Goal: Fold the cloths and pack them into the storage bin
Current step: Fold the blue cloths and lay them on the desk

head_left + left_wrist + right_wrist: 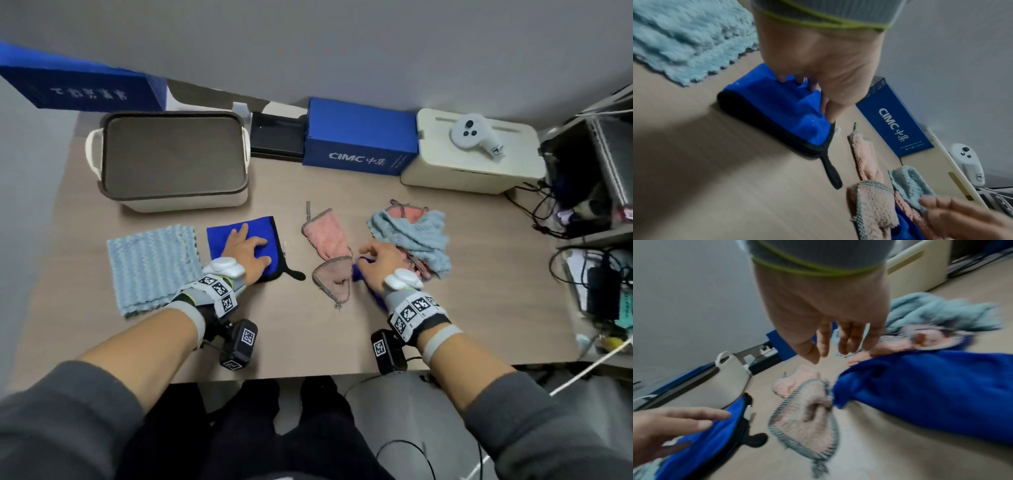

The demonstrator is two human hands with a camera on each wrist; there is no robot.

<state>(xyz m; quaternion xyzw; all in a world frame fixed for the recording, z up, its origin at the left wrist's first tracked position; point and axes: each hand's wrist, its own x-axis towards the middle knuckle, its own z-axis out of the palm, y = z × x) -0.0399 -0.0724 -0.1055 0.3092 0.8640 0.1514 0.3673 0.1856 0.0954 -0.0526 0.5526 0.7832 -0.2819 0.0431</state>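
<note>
Both hands work the cloths: the left hand (246, 255) lies spread on the folded blue cloth (219, 236), likely flattening it, while the right hand (378, 260), fingers loose and empty, hovers over the unfolded blue cloth (931, 386), the storage bin (113, 202) beyond them.

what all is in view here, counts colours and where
storage bin: 1, cream, dark rim, table back left, nothing in it
folded light blue cloth: 1, front left
folded blue cloth: 1, black edge, right of it
pink cloths: 2 loose, table centre
cloth pile: light blue over pink, right
loose blue cloth: 1, below right hand
blue boxes: 2, back
cream box: 1, back right
controller: 1, white, on cream box
table: 1, light wood
left hand: flat on folded blue cloth
right hand: open above loose blue cloth
</note>
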